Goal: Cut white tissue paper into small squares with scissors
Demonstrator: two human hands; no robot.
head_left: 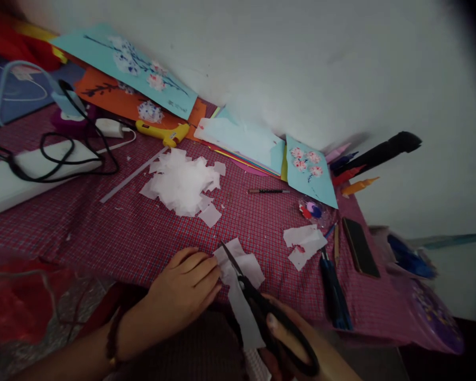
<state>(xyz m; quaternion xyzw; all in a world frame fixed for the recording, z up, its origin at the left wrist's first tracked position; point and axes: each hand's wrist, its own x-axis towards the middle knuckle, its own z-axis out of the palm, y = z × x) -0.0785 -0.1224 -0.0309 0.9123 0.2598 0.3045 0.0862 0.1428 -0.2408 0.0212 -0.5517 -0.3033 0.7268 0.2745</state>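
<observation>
My right hand point(301, 333) is closed around the black handles of a pair of scissors point(259, 307). Their blades point up and to the left across a strip of thin white paper point(244, 315) at the table's front edge. With its fingers together, my left hand point(188, 280) grips the left side of this paper; the thumb is hidden. Small white pieces of paper point(252, 267) lie beside the blades. Behind my hands spreads a loose pile of cut white paper squares point(182, 182).
A yellow glue gun point(162, 132), a white power strip point(35, 172) and black cable lie left. Blossom pictures point(135, 69) lean on the wall. To the right are a pencil point(267, 191), crumpled paper point(304, 243), a dark blue brush-like object point(335, 291) and a phone point(360, 247).
</observation>
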